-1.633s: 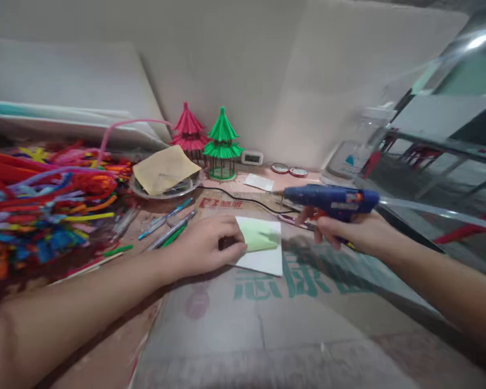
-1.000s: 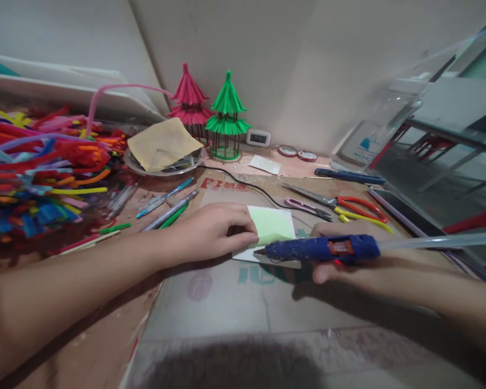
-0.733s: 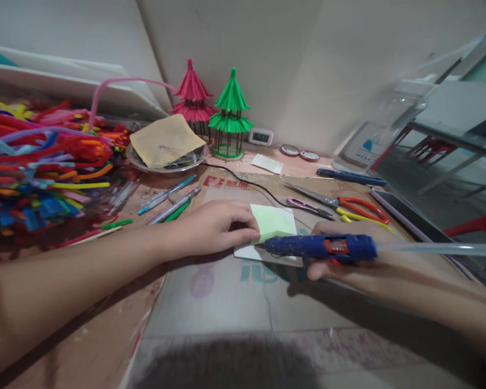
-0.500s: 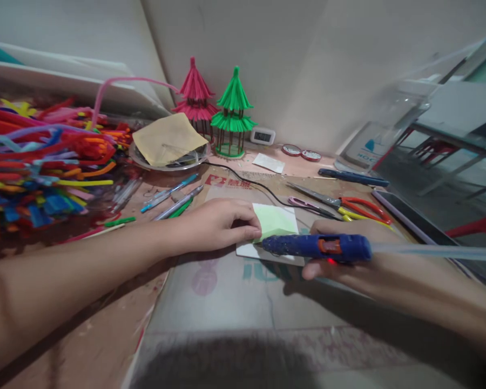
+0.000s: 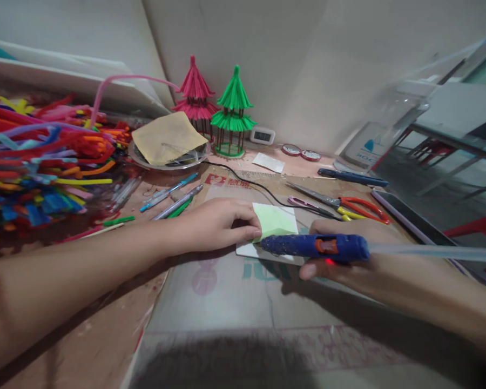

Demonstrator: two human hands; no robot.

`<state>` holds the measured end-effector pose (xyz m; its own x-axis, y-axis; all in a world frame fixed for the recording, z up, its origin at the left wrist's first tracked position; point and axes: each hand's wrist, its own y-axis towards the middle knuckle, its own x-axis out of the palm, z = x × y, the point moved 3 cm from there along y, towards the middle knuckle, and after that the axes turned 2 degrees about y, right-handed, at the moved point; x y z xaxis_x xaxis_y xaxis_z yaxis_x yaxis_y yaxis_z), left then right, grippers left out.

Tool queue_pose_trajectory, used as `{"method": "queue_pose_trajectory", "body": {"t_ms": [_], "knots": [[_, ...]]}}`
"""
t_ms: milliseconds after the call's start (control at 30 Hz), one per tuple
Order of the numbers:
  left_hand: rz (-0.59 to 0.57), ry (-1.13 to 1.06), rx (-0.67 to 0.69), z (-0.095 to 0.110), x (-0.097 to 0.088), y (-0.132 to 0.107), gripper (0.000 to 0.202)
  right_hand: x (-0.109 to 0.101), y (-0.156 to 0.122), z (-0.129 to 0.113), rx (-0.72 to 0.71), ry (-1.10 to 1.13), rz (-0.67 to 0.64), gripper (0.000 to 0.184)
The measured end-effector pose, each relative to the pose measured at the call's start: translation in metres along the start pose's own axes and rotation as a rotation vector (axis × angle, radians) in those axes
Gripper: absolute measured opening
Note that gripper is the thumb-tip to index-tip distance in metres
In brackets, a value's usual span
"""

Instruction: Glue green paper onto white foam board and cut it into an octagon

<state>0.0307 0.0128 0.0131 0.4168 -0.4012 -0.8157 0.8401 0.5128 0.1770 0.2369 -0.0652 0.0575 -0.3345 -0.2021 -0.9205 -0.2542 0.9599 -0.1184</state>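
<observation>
Forearms reach in from both sides, the left one rising from the lower left corner, the right one slanting in from the lower right, so that the two hands meet near the middle of a cardboard sheet on the bench. The left hand lies low, back upward, wrist nearly straight. Its fingers are curled and drawn in towards the thumb, leaving only a narrow gap, with the tips at the left edge of a light green paper. Whether they pinch that paper or simply press it down, I cannot tell. The paper rests on a white card, its near edge looking raised, and the card lies on the cardboard.

The right hand is wrapped around a blue glue gun, thumb on the near side, knuckles on the far side; the handle and trigger are hidden. The gun is held about level, nozzle pointing left and just beside the left thumb, at the paper's near edge. A clear glue stick extends from its rear, over the right wrist. Beyond that hand lie scissors with red and yellow handles.
</observation>
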Motion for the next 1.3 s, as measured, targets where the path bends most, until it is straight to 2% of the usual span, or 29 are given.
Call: {"method": "queue_pose_trajectory", "body": {"t_ms": [100, 533, 700, 833, 967, 1167, 1300], "knots": [[0.002, 0.007, 0.003, 0.0, -0.001, 0.0, 0.018, 0.001, 0.0, -0.001, 0.033, -0.01, -0.002, 0.038], [0.005, 0.009, 0.003, 0.0, 0.001, 0.0, 0.019, -0.001, -0.001, -0.004, 0.018, -0.064, 0.046, 0.037], [-0.001, -0.001, 0.008, 0.0, 0.0, 0.0, 0.019, 0.0, -0.001, 0.001, 0.016, 0.046, -0.013, 0.036], [0.003, -0.005, 0.017, -0.001, 0.001, 0.0, 0.02, -0.004, -0.004, 0.001, 0.035, 0.059, 0.061, 0.033], [0.015, -0.012, 0.02, -0.002, 0.001, 0.0, 0.02, -0.005, -0.006, 0.002, 0.06, 0.055, 0.078, 0.035], [0.001, -0.021, 0.002, -0.002, 0.0, 0.0, 0.019, -0.005, -0.001, 0.012, 0.059, 0.019, 0.013, 0.044], [0.008, -0.019, -0.009, 0.0, 0.0, 0.0, 0.018, -0.006, 0.001, 0.016, 0.044, 0.078, -0.049, 0.04]]}}
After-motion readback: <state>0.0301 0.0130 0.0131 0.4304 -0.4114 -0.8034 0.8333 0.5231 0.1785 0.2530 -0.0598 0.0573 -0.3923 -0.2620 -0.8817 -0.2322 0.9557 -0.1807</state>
